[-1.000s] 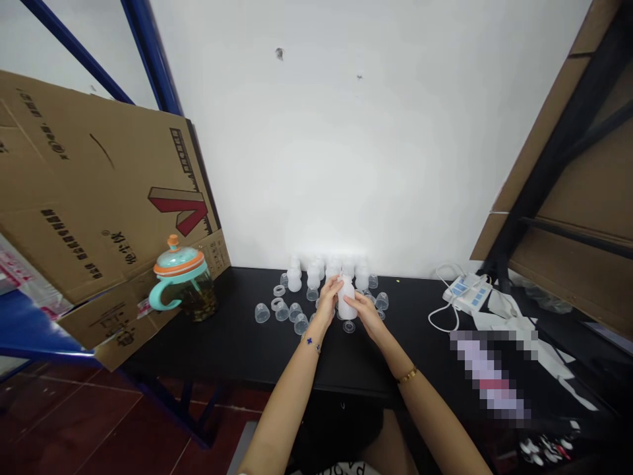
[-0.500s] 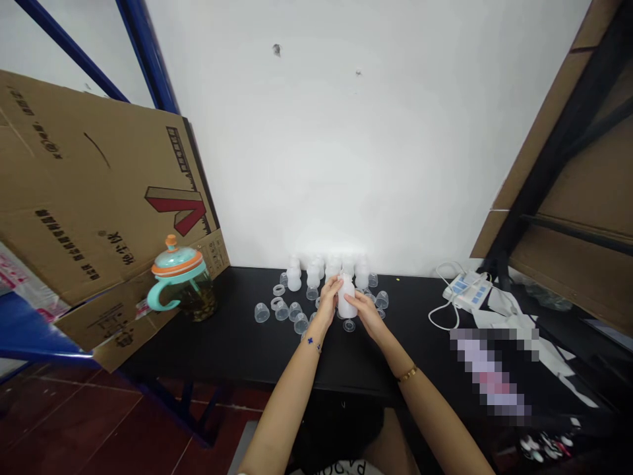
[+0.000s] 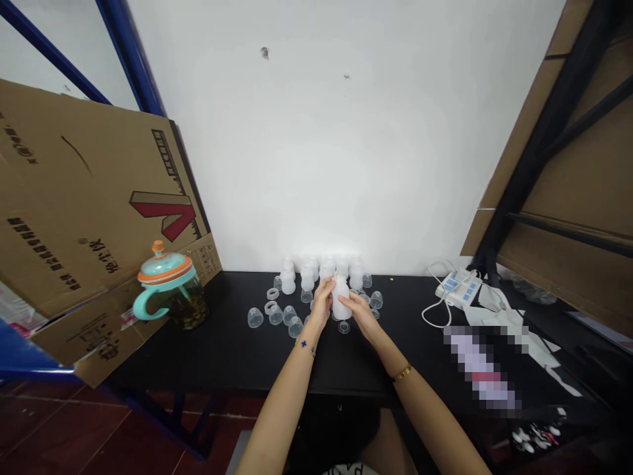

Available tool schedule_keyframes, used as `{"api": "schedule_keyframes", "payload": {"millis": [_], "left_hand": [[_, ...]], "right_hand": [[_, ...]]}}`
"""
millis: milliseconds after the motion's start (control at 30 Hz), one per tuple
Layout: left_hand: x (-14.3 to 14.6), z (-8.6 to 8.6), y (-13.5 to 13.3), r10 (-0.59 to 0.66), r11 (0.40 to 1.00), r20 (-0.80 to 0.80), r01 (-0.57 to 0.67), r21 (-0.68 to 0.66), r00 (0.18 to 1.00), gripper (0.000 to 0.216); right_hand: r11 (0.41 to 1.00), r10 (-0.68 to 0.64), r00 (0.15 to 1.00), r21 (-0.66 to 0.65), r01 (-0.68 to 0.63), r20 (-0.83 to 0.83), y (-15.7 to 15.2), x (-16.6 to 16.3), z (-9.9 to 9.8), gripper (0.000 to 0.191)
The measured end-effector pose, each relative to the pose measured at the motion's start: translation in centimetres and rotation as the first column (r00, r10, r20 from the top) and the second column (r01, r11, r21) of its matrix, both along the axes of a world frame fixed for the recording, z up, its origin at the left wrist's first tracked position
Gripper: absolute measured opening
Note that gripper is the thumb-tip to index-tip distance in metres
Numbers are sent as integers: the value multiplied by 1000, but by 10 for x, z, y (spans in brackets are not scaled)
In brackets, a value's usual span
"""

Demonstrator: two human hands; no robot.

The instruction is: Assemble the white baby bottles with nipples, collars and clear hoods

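Note:
A white baby bottle [image 3: 341, 302] is held upright between my two hands, just above the black table. My left hand [image 3: 323, 298] has its fingers closed at the bottle's upper part and neck. Around the lower body closes my right hand [image 3: 362, 313], thumb across the front. Behind stand several more white bottles [image 3: 287, 282] along the wall. Clear domed caps [image 3: 255, 317] lie scattered to the left of my hands, with others [image 3: 376, 299] on the right. Two clear rings [image 3: 272, 293] rest among them. A small clear disc-like part [image 3: 343, 326] lies just in front of the held bottle.
A teal and orange lidded jug [image 3: 171, 284] with dark contents stands at the left, by a large cardboard box [image 3: 99, 198]. To the right are a white power strip [image 3: 457, 287] with its cable and some white paper pieces [image 3: 499, 316] on the black table [image 3: 222, 356].
The view has shifted slightly, so the scene sits a little further left. Both hands stay on the bottle, with only small changes in finger position.

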State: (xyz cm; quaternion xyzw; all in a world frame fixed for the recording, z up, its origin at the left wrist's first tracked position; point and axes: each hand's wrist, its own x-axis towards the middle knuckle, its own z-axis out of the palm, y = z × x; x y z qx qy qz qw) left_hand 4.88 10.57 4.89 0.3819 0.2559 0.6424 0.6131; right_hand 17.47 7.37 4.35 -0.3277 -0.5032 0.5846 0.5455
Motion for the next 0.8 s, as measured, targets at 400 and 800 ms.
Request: {"api": "schedule_keyframes", "payload": {"millis": [400,800], "left_hand": [[0,2,-2,-17,1000,-22,17,17,1000,42],[-2,-1,2,-27,1000,-3,27,-7,1000,42]], "right_hand": [[1000,-30,999,11,30,34,3,0,-4,45],[1000,18,1000,-5,-18,-1,4,1,-5,42]]}}
